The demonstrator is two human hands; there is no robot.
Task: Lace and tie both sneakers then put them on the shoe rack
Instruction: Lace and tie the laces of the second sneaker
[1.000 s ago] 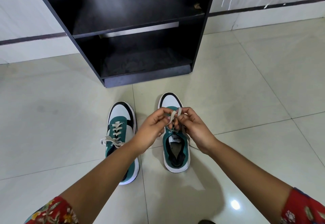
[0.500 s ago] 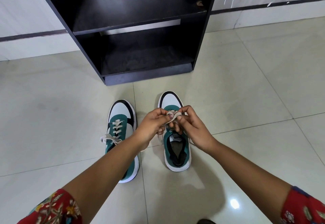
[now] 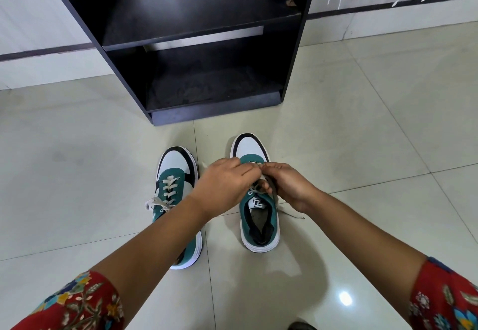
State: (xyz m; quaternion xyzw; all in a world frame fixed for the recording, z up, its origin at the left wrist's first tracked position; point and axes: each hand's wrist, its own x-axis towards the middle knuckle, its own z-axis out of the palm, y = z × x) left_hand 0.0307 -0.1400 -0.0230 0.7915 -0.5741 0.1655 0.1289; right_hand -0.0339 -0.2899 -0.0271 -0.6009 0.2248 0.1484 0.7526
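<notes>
Two green, white and black sneakers stand side by side on the tiled floor, toes pointing at the rack. The left sneaker [image 3: 173, 174] is laced, with a bow at its left side. Over the right sneaker [image 3: 259, 222] my left hand [image 3: 222, 187] and my right hand [image 3: 287, 187] meet, each pinching the cream lace [image 3: 258, 187] low above the tongue. A loose lace end [image 3: 292, 213] trails on the floor to the right of that shoe. My hands hide the knot.
A black shoe rack [image 3: 196, 45] with two open shelves stands against the wall just beyond the sneakers. Pale floor tiles [image 3: 362, 148] spread to both sides. A dark object [image 3: 301, 325] peeks in at the bottom edge.
Both hands have dropped lower and closer to the right sneaker's tongue, drawing the lace down. A lace end now lies on the floor to the right. The left sneaker is unmoved.
</notes>
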